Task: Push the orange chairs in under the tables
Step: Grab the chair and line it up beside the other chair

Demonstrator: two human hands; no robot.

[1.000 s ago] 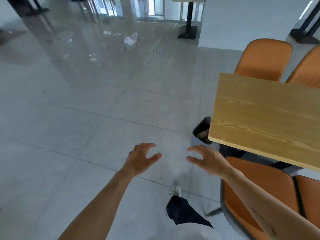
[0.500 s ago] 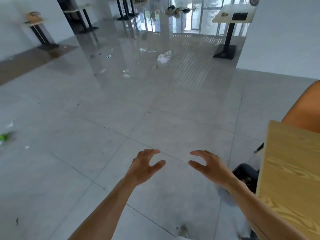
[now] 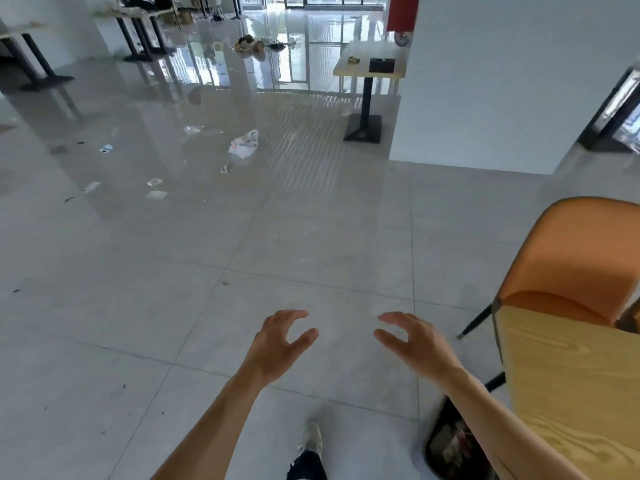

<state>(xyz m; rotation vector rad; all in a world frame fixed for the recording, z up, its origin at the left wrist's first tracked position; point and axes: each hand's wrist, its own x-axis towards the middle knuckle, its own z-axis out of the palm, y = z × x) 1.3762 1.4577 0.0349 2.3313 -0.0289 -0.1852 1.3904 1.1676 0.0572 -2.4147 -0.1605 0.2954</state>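
An orange chair (image 3: 575, 258) stands at the right edge, its seat tucked against the far end of a light wooden table (image 3: 568, 386). My left hand (image 3: 277, 344) and my right hand (image 3: 415, 344) hover in front of me over the grey tiled floor, fingers spread and curled, holding nothing. Both hands are left of the table and well short of the chair. The table's right part runs out of the frame.
A black waste bin (image 3: 450, 445) sits on the floor by the table's near corner, partly behind my right forearm. A white wall block (image 3: 502, 81) rises ahead right, with a small pedestal table (image 3: 369, 69) beside it. Litter and a white bag (image 3: 244, 144) lie on the shiny floor ahead.
The view has lifted and swung away from the table, and I have stepped forward. The near orange chairs have left the frame. Both hands stay open in front of me.
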